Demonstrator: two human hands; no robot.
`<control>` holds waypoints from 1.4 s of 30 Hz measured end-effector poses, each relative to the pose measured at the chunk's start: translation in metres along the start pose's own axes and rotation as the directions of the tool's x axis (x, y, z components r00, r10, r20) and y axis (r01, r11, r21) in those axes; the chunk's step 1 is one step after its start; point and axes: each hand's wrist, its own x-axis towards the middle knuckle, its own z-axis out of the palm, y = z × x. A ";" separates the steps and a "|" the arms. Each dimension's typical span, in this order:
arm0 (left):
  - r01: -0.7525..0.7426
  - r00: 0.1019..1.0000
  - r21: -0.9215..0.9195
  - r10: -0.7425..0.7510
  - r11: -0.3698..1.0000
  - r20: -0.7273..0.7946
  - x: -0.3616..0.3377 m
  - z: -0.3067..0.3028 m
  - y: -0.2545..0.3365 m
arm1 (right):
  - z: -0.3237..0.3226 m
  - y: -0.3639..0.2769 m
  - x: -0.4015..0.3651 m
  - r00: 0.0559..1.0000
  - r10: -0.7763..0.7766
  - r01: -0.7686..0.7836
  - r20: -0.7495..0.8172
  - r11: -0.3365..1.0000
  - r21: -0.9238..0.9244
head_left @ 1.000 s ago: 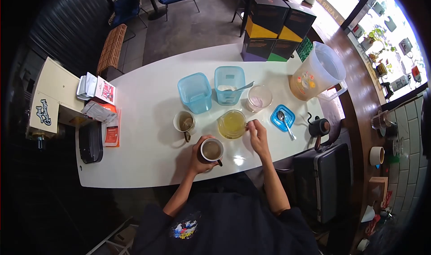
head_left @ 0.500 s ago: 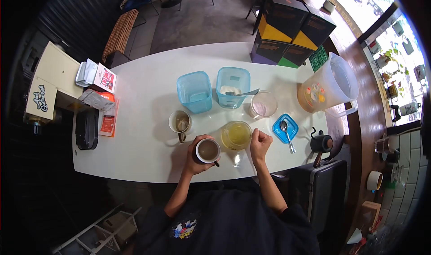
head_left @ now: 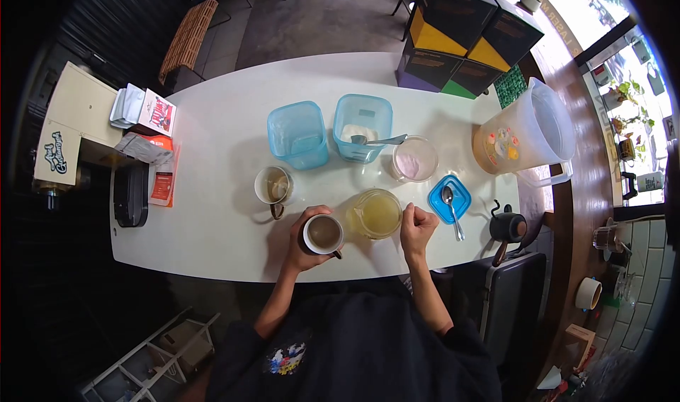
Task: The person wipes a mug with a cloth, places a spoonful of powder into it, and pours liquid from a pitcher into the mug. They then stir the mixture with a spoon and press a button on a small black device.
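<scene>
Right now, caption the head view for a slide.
Left hand holding a mug, right hand at a clear jug.

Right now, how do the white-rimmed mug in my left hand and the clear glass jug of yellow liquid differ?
The held mug is opaque; the jug is see-through. The mug's liquid looks greyish brown, the jug's yellow. The mug looks narrower than the jug. Both hold liquid.
</scene>
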 end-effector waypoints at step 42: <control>0.177 0.984 0.067 -0.178 0.982 0.020 -0.001 -0.015 0.021 | 0.023 0.008 -0.001 0.998 0.043 -0.044 0.035 0.998 0.050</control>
